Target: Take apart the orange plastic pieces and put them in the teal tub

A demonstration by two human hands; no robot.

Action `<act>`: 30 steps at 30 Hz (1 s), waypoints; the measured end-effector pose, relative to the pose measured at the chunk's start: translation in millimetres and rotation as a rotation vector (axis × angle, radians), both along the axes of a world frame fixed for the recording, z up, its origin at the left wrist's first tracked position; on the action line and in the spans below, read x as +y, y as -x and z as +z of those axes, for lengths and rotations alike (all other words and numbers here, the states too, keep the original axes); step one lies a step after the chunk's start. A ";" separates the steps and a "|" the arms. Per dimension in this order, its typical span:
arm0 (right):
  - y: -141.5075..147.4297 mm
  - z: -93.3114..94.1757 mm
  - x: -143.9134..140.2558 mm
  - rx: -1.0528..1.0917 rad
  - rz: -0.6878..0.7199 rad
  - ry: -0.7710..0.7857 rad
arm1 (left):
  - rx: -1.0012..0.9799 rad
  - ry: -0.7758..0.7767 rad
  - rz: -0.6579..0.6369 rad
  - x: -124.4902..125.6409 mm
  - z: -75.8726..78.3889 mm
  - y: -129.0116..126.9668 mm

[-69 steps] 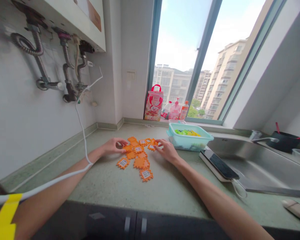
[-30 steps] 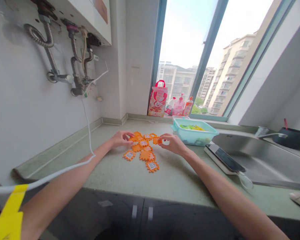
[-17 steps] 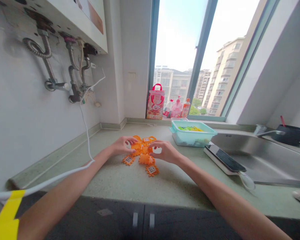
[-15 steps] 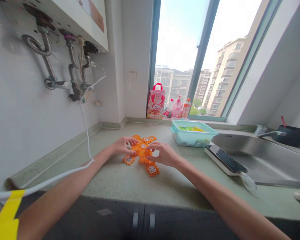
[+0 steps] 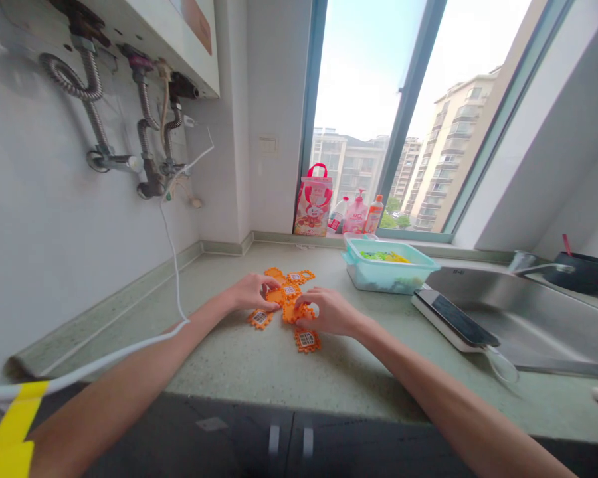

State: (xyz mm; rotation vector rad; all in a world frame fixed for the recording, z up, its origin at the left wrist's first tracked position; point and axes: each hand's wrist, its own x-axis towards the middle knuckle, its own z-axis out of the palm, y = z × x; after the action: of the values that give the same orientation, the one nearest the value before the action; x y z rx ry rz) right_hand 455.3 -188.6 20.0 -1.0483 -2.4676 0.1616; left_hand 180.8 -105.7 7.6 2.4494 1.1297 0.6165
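A flat cluster of orange toothed puzzle tiles [image 5: 288, 292], some with white printed squares, lies on the green countertop [image 5: 259, 362]. My left hand [image 5: 252, 293] rests at the cluster's left side with its fingertips pressing on a tile. My right hand [image 5: 326, 312] lies on the right side, with its thumb and fingers closed on the edge of an orange tile [image 5: 299, 311]. One loose tile [image 5: 307, 340] sits just in front of my right hand, and another tile [image 5: 260, 318] lies below my left.
A teal plastic tub [image 5: 389, 270] with green and yellow pieces stands to the right. A phone on a white block [image 5: 456, 320] lies beside the steel sink [image 5: 528, 318]. A white cable [image 5: 174, 265] hangs over my left arm. A pink bag [image 5: 313, 210] and bottles [image 5: 357, 216] stand at the window.
My right hand has moved from the cluster's far right corner down and inward to its near right edge. My left hand has stayed on the left side. The tiles look gathered closer.
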 end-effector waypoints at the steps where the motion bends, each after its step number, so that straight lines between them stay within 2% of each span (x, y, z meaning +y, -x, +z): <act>1: -1.8 0.6 1.3 0.008 0.003 -0.011 | 0.002 -0.004 -0.001 -0.6 0.4 -0.2; 5: -15.8 6.2 5.9 0.090 0.051 -0.010 | 0.001 -0.014 -0.005 -2.8 3.9 3.2; 7: -23.5 10.8 5.2 0.141 0.121 0.086 | -0.006 -0.008 -0.004 -2.9 7.5 8.3; 10: -29.1 16.8 0.0 0.140 0.231 0.314 | -0.012 0.032 -0.030 -2.2 15.9 18.5; 12: -28.1 18.4 -4.3 0.086 0.255 0.418 | 0.006 0.079 -0.070 -2.7 22.7 24.9; 14: -25.2 18.3 -7.8 0.024 0.249 0.457 | 0.046 0.123 -0.111 -4.9 29.6 29.1; 19: -20.7 18.6 -13.6 -0.057 0.270 0.430 | 0.165 0.233 -0.160 -15.9 43.3 29.7; 23: -20.0 20.2 -17.8 -0.093 0.238 0.341 | 0.230 0.308 -0.183 -22.8 49.8 28.1; 30: -17.9 16.4 -19.6 -0.122 0.196 0.229 | 0.309 0.346 -0.127 -27.2 48.6 28.2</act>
State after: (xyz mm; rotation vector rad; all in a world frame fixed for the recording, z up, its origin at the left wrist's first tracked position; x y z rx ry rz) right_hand 473.2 -208.2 36.4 -0.9269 -2.7104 0.4641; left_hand 152.6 -132.9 56.2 2.3342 1.0741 -0.0017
